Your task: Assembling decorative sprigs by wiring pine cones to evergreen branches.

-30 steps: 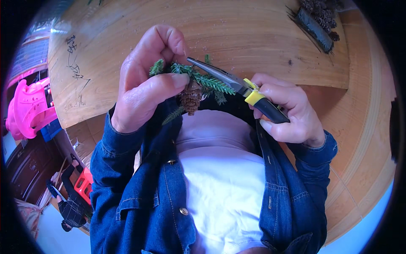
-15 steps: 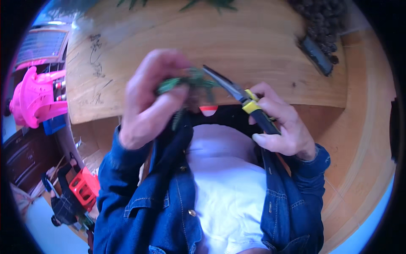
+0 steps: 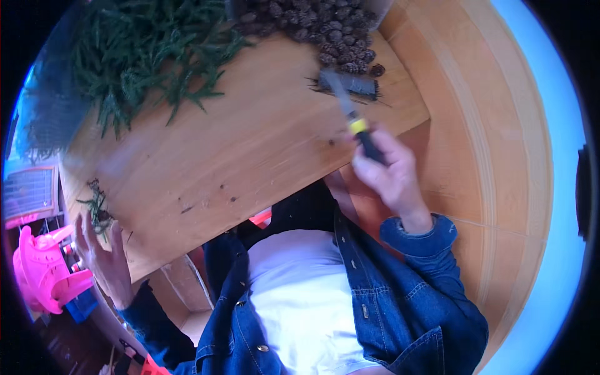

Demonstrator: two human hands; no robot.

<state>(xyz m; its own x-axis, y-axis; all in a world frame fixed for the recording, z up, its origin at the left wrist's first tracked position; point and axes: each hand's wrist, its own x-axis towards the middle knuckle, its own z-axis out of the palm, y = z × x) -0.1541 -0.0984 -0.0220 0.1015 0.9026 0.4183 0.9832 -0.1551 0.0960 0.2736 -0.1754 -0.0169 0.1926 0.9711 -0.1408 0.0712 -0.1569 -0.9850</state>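
Where the desk ends at left, the green sprig lies just beyond my left hand, its long axis pointing away, contact unclear; that nearer hand is spread and unclenched, while my right hand, well apart, grasps blurred pliers.

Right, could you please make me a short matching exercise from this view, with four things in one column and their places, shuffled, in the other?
Things
1. Pliers
2. Small green sprig
3. Brown pine cones
4. Pink plastic stool

Places
A. Heaped at the far side of the table
B. Off the tabletop, near the picture's left edge
C. Held in the right hand
D. Close by the spread fingers of the left hand

Right pairs: 1-C, 2-D, 3-A, 4-B
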